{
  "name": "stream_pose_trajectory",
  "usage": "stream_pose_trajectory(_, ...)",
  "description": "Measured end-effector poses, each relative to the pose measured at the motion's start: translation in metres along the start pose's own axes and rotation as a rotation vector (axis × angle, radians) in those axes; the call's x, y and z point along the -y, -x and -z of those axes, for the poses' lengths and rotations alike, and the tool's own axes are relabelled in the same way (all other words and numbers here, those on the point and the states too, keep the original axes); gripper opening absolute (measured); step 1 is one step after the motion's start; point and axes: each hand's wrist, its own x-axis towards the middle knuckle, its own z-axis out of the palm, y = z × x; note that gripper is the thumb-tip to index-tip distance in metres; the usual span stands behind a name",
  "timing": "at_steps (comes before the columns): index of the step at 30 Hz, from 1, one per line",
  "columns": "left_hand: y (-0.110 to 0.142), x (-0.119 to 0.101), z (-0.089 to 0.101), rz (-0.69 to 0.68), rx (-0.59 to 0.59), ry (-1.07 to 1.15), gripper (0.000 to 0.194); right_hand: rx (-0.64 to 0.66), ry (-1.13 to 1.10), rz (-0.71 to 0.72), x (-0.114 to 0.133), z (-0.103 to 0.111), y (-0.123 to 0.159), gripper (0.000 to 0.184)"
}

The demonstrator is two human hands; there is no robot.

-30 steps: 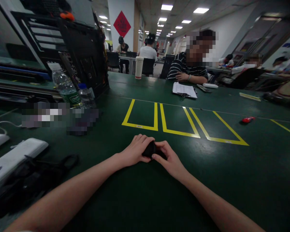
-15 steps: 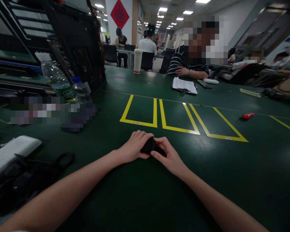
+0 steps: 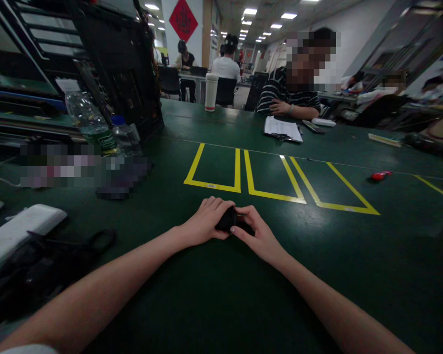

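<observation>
Watching through the head camera, I have the small black object between my two hands, low over the green counter; too much is covered for me to tell what it is. My left grip is clamped over it from 9 o'clock, fingers wrapped on top and thumb below. My right grip comes in from 3 o'clock, thumb and forefinger pinching its near edge. From the object, yellow tape outlines lie toward 12 to 2 o'clock, a clipboard at 1, and a white power strip at 9.
</observation>
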Motion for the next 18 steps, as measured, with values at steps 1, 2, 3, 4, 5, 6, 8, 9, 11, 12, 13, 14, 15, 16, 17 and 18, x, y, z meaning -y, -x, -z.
stream_pose_trajectory(1, -0.0001, 0.0002, -0.0002, -0.002, 0.000, -0.003, 0.060, -0.005, -0.008, 0.018, -0.0017, -0.0001, -0.0001, 0.030)
stream_pose_trajectory(2, -0.0002, 0.0003, -0.0004, -0.004, 0.001, -0.004, 0.059, -0.014, -0.016, 0.031, -0.0035, -0.0004, -0.0005, 0.028)
stream_pose_trajectory(3, -0.0003, 0.0003, -0.0005, -0.006, 0.003, -0.002, 0.058, -0.025, -0.023, 0.036, -0.0051, -0.0008, -0.0011, 0.025)
stream_pose_trajectory(4, -0.0005, 0.0002, -0.0006, -0.006, 0.004, 0.000, 0.058, -0.035, -0.030, 0.034, -0.0065, -0.0013, -0.0019, 0.022)
stream_pose_trajectory(5, -0.0006, 0.0000, -0.0005, -0.005, 0.004, 0.003, 0.057, -0.047, -0.036, 0.030, -0.0076, -0.0018, -0.0027, 0.020)
stream_pose_trajectory(6, -0.0008, -0.0002, -0.0004, -0.004, 0.003, 0.004, 0.057, -0.057, -0.039, 0.024, -0.0081, -0.0023, -0.0034, 0.019)
stream_pose_trajectory(8, -0.0010, -0.0008, 0.0004, -0.003, 0.003, 0.005, 0.056, -0.069, -0.029, 0.008, -0.0076, -0.0027, -0.0042, 0.021)
stream_pose_trajectory(9, -0.0011, -0.0011, 0.0009, -0.004, 0.006, 0.006, 0.056, -0.069, -0.015, 0.001, -0.0066, -0.0026, -0.0043, 0.023)
stream_pose_trajectory(11, -0.0010, -0.0019, 0.0023, -0.008, 0.016, 0.010, 0.055, -0.047, 0.031, -0.010, -0.0036, -0.0019, -0.0035, 0.024)
stream_pose_trajectory(12, -0.0009, -0.0022, 0.0029, -0.008, 0.019, 0.012, 0.055, -0.029, 0.053, -0.013, -0.0019, -0.0015, -0.0028, 0.023)
stream_pose_trajectory(13, -0.0008, -0.0025, 0.0035, -0.008, 0.021, 0.014, 0.056, -0.012, 0.071, -0.010, -0.0005, -0.0010, -0.0020, 0.022)
stream_pose_trajectory(14, -0.0007, -0.0027, 0.0039, -0.007, 0.022, 0.016, 0.056, 0.000, 0.086, -0.003, 0.0005, -0.0007, -0.0012, 0.022)
stream_pose_trajectory(15, -0.0006, -0.0029, 0.0042, -0.007, 0.024, 0.017, 0.056, 0.005, 0.098, 0.007, 0.0009, -0.0004, -0.0005, 0.023)
stream_pose_trajectory(16, -0.0006, -0.0030, 0.0043, -0.008, 0.026, 0.019, 0.056, 0.002, 0.106, 0.020, 0.0009, -0.0004, 0.0000, 0.025)
stream_pose_trajectory(17, -0.0007, -0.0030, 0.0043, -0.009, 0.027, 0.019, 0.056, -0.008, 0.109, 0.032, 0.0003, -0.0005, 0.0002, 0.026)
stream_pose_trajectory(18, -0.0008, -0.0029, 0.0042, -0.011, 0.027, 0.018, 0.056, -0.022, 0.106, 0.042, -0.0006, -0.0008, 0.0002, 0.026)
